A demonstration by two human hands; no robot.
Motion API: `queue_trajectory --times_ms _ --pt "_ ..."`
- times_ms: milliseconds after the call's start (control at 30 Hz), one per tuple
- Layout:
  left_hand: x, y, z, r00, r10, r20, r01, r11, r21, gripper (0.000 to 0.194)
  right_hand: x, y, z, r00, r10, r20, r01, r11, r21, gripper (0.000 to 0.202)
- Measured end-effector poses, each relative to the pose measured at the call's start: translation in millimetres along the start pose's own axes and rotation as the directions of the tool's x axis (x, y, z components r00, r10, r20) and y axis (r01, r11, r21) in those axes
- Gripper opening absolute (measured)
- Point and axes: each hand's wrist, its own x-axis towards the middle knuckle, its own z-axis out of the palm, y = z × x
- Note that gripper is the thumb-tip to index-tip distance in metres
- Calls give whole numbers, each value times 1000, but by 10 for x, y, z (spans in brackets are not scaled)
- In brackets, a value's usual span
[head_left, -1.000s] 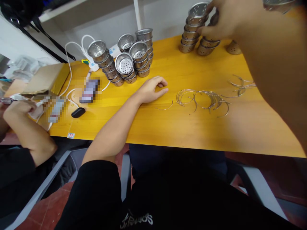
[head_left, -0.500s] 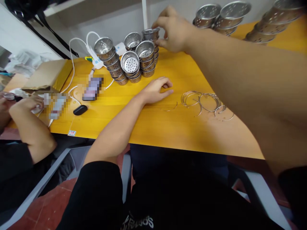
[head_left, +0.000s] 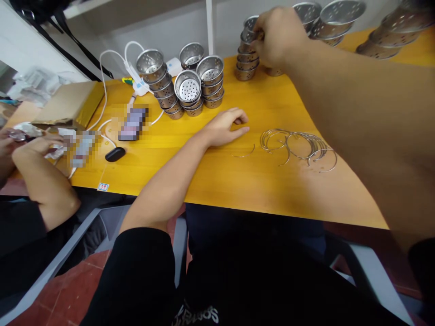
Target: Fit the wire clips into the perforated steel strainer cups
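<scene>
At the back of the table, my right hand [head_left: 277, 38] is closed on the side of a stack of perforated metal cups [head_left: 246, 63]. The stack is upright; I cannot tell whether its base touches the table. My left hand [head_left: 229, 127] rests on the wood, holding nothing, thumb and fingers apart. Right of it lie several loose thin metal wire rings [head_left: 299, 145], and a single curved wire [head_left: 246, 153] lies just in front of it. Behind my left hand, more stacks of the same cups [head_left: 188, 88] stand close together.
More cup stacks [head_left: 335, 20] stand at the back right. To the left are a phone [head_left: 133, 124], a black oval case [head_left: 115, 154], white cables with a power strip [head_left: 140, 86], and a cardboard box [head_left: 66, 104]. A co-worker's arm [head_left: 44, 172] lies at the far left.
My right hand has moved to the right, taking the cup stack away from the group at the back. My left hand stays in place on the table.
</scene>
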Motion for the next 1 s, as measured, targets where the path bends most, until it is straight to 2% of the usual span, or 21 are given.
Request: queue_trajectory --times_ms 100,200,267,333,433,567,733,1000 --pt "-1 -10 7 1000 -3 -7 3 1000 3 16 -35 34 1 999 32 -12 -32 999 9 52" --pt "1 -20 15 1000 -4 -7 4 1000 1 15 -99 -71 -42 998 24 -49 -23 999 28 68" --pt "2 -20 16 1000 -9 -6 9 1000 -1 16 -124 -198 -109 996 -68 -58 71 996 50 74" --pt "-1 -12 13 1000 -14 -2 14 1000 -5 17 -111 -353 -191 975 -217 -37 219 971 93 68" --pt "-10 9 7 1000 -15 7 15 1000 -6 17 2 -609 -291 932 -354 80 346 933 101 60" --pt "-25 25 9 1000 -16 20 16 1000 5 18 281 -856 -265 897 -338 286 348 937 18 77" --pt "-38 16 26 1000 -16 27 15 1000 14 16 566 -895 -101 881 -343 326 360 933 8 43" --pt "-47 47 34 999 -17 27 17 999 30 17 584 -886 -154 906 -311 288 337 940 -46 33"
